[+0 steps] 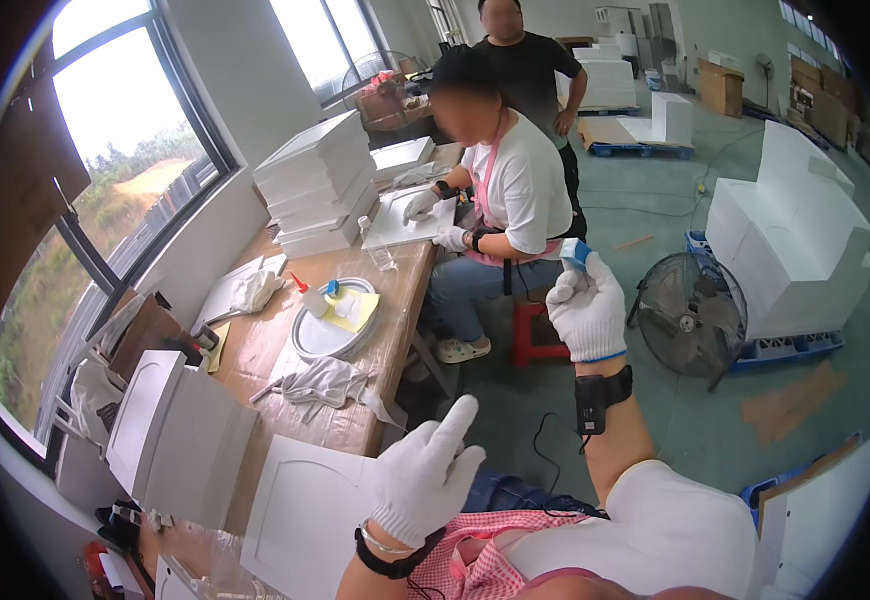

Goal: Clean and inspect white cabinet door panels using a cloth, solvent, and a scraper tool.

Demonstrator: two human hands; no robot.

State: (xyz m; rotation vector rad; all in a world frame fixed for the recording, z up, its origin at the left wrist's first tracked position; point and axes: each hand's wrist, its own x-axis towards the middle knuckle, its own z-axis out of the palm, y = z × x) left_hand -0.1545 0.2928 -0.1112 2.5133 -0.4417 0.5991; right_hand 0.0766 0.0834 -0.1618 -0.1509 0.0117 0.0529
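My right hand (587, 312), in a white glove with a black wrist strap, is raised and closed around a small blue and white object (574, 254). My left hand (425, 472), also gloved, hovers with fingers apart and index finger up, holding nothing, just above a white panelled cabinet door (300, 515) lying on the brown table (340, 420). A crumpled grey cloth (320, 380) lies farther along the table.
A round white plate (310, 340) with a yellow sponge and small bottles sits mid-table. Stacked white panels (320, 180) stand at the far end, where a seated person on a red stool wipes a panel. Another person stands behind. A floor fan (690, 315) and white foam blocks stand right.
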